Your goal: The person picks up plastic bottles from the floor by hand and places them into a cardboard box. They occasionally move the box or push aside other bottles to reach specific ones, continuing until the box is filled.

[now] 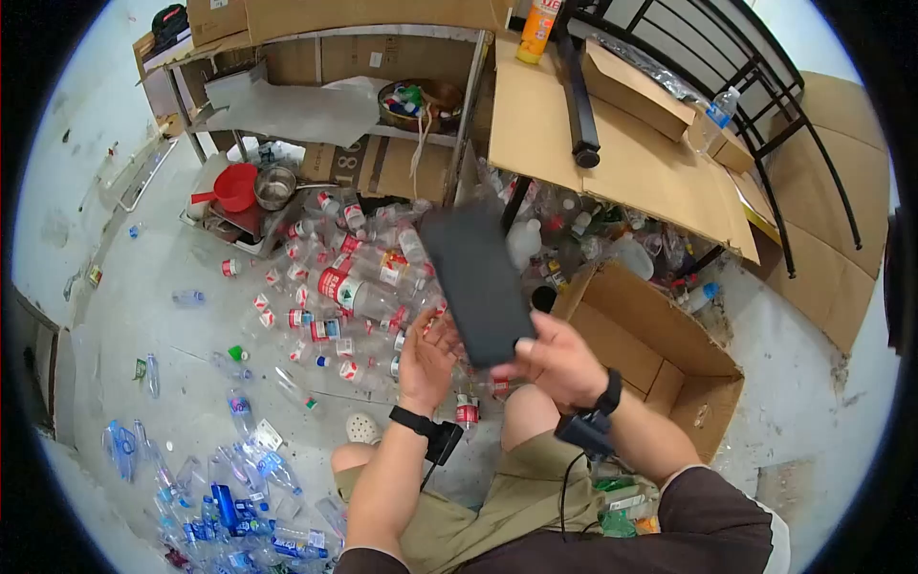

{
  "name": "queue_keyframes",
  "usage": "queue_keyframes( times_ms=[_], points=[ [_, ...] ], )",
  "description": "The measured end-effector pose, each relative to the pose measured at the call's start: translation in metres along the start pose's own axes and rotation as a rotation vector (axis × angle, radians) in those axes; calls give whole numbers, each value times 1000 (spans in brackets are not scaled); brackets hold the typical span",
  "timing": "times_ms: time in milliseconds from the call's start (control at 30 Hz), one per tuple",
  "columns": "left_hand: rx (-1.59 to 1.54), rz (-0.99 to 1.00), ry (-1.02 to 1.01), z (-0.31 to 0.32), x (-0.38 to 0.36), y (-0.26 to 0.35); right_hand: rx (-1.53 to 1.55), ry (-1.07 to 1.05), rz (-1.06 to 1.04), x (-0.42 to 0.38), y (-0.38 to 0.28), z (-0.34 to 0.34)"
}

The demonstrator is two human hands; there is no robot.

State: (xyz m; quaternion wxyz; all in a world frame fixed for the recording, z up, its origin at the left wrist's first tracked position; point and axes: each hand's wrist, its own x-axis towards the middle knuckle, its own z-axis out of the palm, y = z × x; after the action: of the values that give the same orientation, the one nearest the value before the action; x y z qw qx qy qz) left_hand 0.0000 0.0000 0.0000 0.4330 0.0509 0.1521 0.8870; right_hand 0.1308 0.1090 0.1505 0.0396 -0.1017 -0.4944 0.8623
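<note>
A flat black rectangular object [483, 287], blurred at its upper end, is held up in front of me; I cannot make out its exact kind. My right hand [559, 364] grips its lower right corner, thumb across the near face and fingers hidden behind. Just left of its lower edge is my left hand [426, 361], palm turned up and fingers apart, with nothing visible in it. Both wrists wear black straps with small devices. Beyond the hands lies a heap of clear plastic bottles [349, 287] with red labels.
An open cardboard box [636, 330] stands at my right. Blue-labelled bottles [258, 526] lie on the floor at lower left. At the back are a metal shelf [325, 38], a red pan [234, 187] and a cardboard-covered table [545, 124] with an upturned black metal frame [746, 72].
</note>
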Motion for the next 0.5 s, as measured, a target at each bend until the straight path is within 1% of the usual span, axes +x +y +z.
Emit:
queue_keyframes(
  times_ms=[67, 100, 167, 200, 233, 267, 300, 367, 433, 500],
  points=[
    [-2, -32, -56, -6, 3, -3, 25, 1, -131, 13, -36, 5],
    [6, -44, -23, 0, -16, 3, 5, -4, -183, 15, -54, 14],
    [92, -78, -35, 1, -11, 5, -20, 22, -317, 45, -88, 8],
    [88, -74, -45, 0, -7, 2, -22, 48, -332, 64, -102, -14],
    [98, -69, -44, -3, -6, -2, -39, 99, -385, 79, -119, -8],
    [111, -62, -43, -5, -6, -4, -46, 102, -364, 100, -133, -26],
    [113, -57, -45, -5, -6, -4, -35, 178, -395, 123, -146, -36],
    [156, -73, -66, -5, -5, -4, 21, 201, -267, 159, -178, -58],
    [161, -88, -67, -4, -4, -4, 42, 221, -327, 183, -195, -69],
    [190, -101, -68, -4, -2, -4, 132, 305, -382, 205, -204, -83]
  ],
)
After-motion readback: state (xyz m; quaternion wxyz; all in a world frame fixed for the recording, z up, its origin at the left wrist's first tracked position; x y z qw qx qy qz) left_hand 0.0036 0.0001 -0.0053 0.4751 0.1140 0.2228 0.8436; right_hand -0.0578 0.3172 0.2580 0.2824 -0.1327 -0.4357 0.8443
